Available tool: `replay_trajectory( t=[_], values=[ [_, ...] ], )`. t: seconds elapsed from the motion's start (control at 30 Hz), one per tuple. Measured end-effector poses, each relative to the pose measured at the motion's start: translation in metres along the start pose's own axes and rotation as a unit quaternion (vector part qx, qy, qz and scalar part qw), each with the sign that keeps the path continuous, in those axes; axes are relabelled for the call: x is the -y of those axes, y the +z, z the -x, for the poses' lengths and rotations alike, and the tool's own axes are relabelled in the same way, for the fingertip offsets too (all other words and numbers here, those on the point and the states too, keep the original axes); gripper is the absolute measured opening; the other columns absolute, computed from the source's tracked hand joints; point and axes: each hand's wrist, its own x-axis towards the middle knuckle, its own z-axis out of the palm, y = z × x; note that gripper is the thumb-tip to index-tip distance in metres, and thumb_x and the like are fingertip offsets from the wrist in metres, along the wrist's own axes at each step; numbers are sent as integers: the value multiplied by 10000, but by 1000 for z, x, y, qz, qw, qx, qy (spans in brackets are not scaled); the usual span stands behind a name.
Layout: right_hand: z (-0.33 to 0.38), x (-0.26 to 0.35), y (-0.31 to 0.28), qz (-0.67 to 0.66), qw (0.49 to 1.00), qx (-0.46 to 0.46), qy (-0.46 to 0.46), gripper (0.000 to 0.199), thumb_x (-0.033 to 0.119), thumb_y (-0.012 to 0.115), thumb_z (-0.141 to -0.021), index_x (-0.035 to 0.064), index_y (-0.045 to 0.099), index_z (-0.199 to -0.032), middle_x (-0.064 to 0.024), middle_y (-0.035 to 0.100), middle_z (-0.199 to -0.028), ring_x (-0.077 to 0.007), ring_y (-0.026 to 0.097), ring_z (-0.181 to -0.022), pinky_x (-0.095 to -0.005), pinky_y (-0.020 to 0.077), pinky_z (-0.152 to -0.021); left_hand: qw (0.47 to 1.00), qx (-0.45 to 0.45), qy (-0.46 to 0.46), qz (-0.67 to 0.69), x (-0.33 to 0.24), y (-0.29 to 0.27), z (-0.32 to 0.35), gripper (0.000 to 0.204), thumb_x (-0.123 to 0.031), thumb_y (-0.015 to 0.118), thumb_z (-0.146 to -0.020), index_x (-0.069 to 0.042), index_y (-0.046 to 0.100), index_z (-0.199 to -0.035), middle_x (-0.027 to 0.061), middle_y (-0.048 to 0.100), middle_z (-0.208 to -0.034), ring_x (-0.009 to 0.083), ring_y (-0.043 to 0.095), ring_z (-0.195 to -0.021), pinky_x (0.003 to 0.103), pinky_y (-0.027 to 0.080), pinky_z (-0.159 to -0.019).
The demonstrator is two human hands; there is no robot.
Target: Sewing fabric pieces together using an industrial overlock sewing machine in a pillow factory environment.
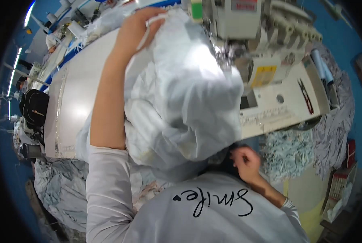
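My left hand (138,26) is stretched far forward, gripping the top of a bunched pale grey-white garment (181,101) and a thin white cord or strap on it. The fabric drapes over the sewing table's front edge toward my chest. My right hand (246,162) is low, near my body, fingers curled under the lower edge of the same fabric; what they pinch is partly hidden. A white industrial sewing machine (266,52) stands just right of the fabric, its needle area beside the cloth.
The long white table top (75,97) runs away to the left. Piled pale blue fabric (59,186) lies at lower left, a heap of cut pieces (288,152) and grey cloth (339,117) at right. Black snips (306,95) rest on the machine bed.
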Motion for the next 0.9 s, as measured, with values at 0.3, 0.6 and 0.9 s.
replay_trajectory(
  t=[0.3, 0.6, 0.9],
  values=[
    [-19, -103, 74, 50, 998, 36, 12, 633, 259, 745, -700, 30, 499, -1237, -206, 546, -1202, -376, 531, -1110, -387, 407, -968, 983, 135, 9, 121, -15, -23, -2, 190, -5, 560, -852, -41, 607, -1032, 68, 554, -1236, 149, 499, -1149, 281, 402, -920],
    [-60, 103, -40, 212, 972, -6, -102, 317, 73, 683, -746, 55, 612, -1054, -116, 609, -1014, -170, 616, -645, -282, 452, -508, 909, 272, -315, 25, -132, -124, 139, 647, -161, 869, -506, -69, 584, -1078, 65, 575, -993, 180, 525, -639, 300, 457, -600],
    [-138, 148, -26, -189, 957, 127, 180, 298, 254, 636, -892, -19, 580, -996, -22, 566, -683, -89, 541, -454, -197, 387, -388, 820, 12, -570, 48, -194, -110, 231, 82, 47, 508, -848, 8, 574, -876, 81, 596, -723, 129, 573, -517, 264, 454, -510]
  ],
)
